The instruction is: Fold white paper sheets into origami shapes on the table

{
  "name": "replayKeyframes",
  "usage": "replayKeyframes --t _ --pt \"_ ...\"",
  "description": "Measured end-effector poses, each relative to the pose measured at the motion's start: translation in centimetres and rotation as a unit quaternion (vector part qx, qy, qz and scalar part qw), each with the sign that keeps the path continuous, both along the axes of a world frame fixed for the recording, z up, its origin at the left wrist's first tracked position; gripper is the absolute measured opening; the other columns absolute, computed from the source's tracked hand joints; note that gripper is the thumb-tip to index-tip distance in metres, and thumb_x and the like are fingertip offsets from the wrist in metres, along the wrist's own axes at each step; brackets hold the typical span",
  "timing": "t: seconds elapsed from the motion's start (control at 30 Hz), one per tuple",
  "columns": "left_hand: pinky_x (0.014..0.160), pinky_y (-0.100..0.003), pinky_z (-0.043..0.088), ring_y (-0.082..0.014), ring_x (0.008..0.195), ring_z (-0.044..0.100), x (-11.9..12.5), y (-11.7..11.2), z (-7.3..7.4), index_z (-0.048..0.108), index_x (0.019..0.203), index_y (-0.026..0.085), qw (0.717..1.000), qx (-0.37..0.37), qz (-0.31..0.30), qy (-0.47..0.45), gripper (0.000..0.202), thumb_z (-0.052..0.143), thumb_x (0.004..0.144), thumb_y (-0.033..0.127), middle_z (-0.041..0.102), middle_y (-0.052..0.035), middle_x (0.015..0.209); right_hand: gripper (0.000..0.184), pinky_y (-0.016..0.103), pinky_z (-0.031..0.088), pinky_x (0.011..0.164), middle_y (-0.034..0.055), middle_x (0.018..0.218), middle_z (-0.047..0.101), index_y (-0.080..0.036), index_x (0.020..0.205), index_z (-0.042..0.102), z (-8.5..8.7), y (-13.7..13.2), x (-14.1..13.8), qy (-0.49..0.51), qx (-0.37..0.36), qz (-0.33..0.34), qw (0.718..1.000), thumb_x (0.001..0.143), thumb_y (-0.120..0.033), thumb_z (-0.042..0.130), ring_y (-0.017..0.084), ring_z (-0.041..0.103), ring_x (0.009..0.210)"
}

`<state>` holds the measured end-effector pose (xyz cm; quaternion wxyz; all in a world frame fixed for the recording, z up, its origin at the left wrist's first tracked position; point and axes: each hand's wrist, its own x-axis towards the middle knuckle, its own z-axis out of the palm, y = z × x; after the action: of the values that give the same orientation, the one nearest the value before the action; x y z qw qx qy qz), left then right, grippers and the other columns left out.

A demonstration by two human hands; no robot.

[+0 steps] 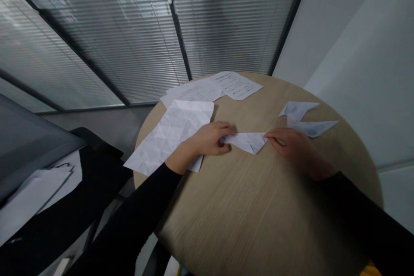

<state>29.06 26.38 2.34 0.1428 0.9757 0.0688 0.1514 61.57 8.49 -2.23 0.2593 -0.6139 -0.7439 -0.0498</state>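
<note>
A folded piece of white paper [248, 141] lies low over the round wooden table, stretched between my two hands. My left hand [211, 138] grips its left end, thumb below and fingers curled over the top. At the other end, my right hand [293, 146] pinches the pointed corner between thumb and fingertips. Under and beside my left wrist rests a white sheet covered in triangular creases [174, 131]. To the right, beyond my right hand, is a folded paper shape with two pointed arms [310, 128].
Printed sheets [237, 85] overlap at the far side of the round table [233, 207]. At the left, a dark chair [97, 172] holds more white papers [42, 189]. Glass panels with blinds [129, 30] stand behind the table, and a pale wall [365, 60] is at the right.
</note>
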Motion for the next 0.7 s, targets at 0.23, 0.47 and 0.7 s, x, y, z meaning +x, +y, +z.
replayKeyframes --t 0.23,0.47,0.7 --pt "0.1 -0.042 0.064 -0.0309 0.122 0.079 -0.4 0.7 1.0 0.081 0.127 0.02 0.998 0.046 0.016 0.046 0.03 0.075 0.1 0.032 0.081 -0.0124 0.132 0.031 0.051 0.072 0.097 0.0111 0.119 0.093 -0.024 0.116 0.09 -0.1 0.1 0.1 0.004 0.0 -0.012 1.0 0.11 -0.02 0.06 0.035 0.09 0.109" --pt "0.081 -0.035 0.058 -0.0253 0.104 0.08 -0.3 0.7 1.1 0.083 0.117 0.023 0.997 0.047 0.023 0.057 0.022 0.07 0.1 0.023 0.084 -0.0087 0.119 0.031 0.05 0.073 0.095 0.0099 0.12 0.093 -0.026 0.116 0.089 0.2 -0.1 0.0 0.005 -0.005 -0.017 1.0 0.111 -0.021 0.059 0.034 0.09 0.109" --pt "0.087 -0.035 0.059 -0.0253 0.108 0.079 -0.4 1.3 0.6 0.08 0.111 0.02 0.999 0.033 0.008 0.038 0.025 0.056 0.116 0.029 0.081 -0.0111 0.117 0.027 0.052 0.071 0.096 0.0107 0.117 0.092 -0.026 0.114 0.088 0.0 0.0 -0.1 0.018 -0.003 -0.004 1.0 0.11 -0.023 0.062 0.035 0.088 0.107"
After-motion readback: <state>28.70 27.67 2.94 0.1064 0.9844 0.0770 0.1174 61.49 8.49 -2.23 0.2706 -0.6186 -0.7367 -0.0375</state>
